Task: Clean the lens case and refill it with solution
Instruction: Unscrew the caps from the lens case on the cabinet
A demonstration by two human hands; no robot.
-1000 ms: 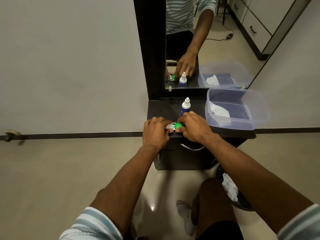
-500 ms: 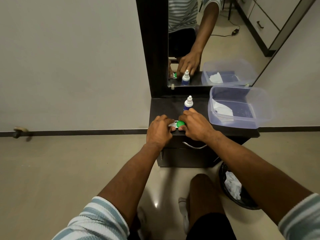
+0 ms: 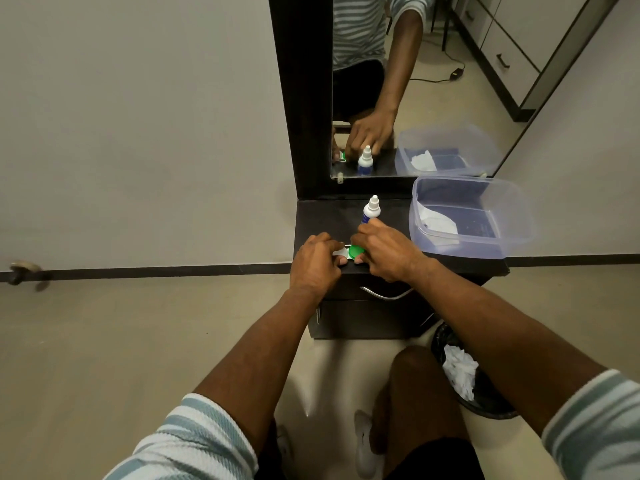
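Note:
A small lens case with a white cap [image 3: 340, 252] and a green cap [image 3: 356, 251] lies near the front edge of a dark cabinet top [image 3: 329, 220]. My left hand [image 3: 315, 266] holds the white-capped side with curled fingers. My right hand [image 3: 384, 252] grips the green cap between thumb and fingers. A white and blue solution bottle [image 3: 371, 210] stands upright just behind my right hand, its cap on.
A clear plastic tub [image 3: 519, 216] holding a white tissue [image 3: 437, 220] sits on the cabinet's right side. A mirror [image 3: 415, 81] rises behind. A black bin [image 3: 485, 400] with crumpled tissue stands on the floor at the right. A drawer handle [image 3: 384, 295] lies below my hands.
Both hands stay on the lens case. The view has shifted slightly; the hands keep their hold with no clear change in the caps.

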